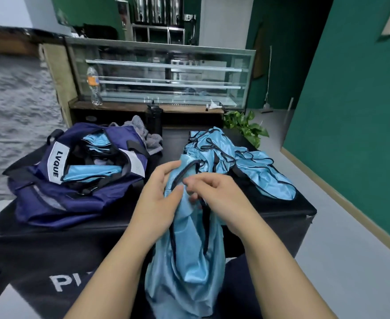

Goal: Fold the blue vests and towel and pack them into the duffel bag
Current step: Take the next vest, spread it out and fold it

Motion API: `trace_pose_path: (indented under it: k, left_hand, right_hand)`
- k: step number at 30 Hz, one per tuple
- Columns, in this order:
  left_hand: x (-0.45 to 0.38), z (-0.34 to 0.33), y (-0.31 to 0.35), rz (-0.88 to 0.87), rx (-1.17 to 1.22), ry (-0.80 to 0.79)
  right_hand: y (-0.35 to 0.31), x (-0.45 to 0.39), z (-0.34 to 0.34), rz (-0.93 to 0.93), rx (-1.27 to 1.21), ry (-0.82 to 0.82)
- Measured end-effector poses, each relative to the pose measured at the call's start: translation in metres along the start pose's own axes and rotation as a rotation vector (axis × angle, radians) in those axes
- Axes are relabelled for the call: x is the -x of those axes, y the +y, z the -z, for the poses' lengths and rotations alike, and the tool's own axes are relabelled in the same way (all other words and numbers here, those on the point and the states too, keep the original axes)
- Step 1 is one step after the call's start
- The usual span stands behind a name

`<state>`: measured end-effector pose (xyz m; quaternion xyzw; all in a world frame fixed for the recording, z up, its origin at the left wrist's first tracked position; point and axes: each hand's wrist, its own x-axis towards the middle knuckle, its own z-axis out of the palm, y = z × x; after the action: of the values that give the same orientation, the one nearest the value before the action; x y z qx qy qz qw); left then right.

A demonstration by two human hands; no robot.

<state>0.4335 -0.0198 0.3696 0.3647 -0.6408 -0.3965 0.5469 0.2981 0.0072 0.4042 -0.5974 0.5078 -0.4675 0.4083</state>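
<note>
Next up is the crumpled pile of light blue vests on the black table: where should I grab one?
Pinch a black-trimmed strap loop on top of the pile of light blue vests, coming from above on the near side; the loops stand clear of the tangled fabric there.

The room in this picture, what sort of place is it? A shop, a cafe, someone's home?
Probably a small cafe or bakery, or a former one. A long glass display case with bare shelves stands behind the black table, and tall steel urns sit on a rack at the back against green walls.
</note>
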Motion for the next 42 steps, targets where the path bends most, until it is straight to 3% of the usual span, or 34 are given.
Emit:
trace_pose_path:
  k: [6,9,14,18,22,25,27,34,38,42]
  left_hand:
    - [0.022,-0.003,0.035,-0.135,-0.181,-0.167]
    - [0.029,-0.004,0.050,-0.128,-0.118,-0.198]
    - [0.036,0.004,0.066,-0.025,-0.066,-0.019]
    - [0.049,0.005,0.081,0.087,-0.082,-0.054]
    - [0.061,0.002,0.094,-0.072,0.087,-0.157]
    - [0.062,-0.001,0.101,-0.194,0.106,-0.058]
    - [0.062,-0.001,0.105,-0.193,0.137,0.009]
    - [0.061,0.005,0.108,-0.019,0.158,0.060]
    - [0.062,0.016,0.107,-0.095,-0.024,-0.038]
    - [0.056,0.029,0.103,-0.262,-0.497,0.000]
  right_hand:
    - [-0.020,0.027,-0.004,0.104,0.183,0.018]
    - [-0.028,0.034,-0.002,0.107,0.054,0.096]
    - [-0.040,0.049,0.013,0.027,-0.221,0.137]
    - [-0.050,0.067,0.019,0.067,-0.292,0.087]
    - [-0.057,0.081,0.026,0.109,-0.266,0.096]
    - [-0.055,0.081,0.028,0.105,-0.163,0.204]
    - [-0.053,0.083,0.028,0.108,-0.095,0.260]
    - [-0.052,0.088,0.033,0.210,-0.022,0.164]
    - [-0.058,0.093,0.038,0.243,0.206,0.119]
    - [-0.058,0.092,0.037,0.272,0.456,0.183]
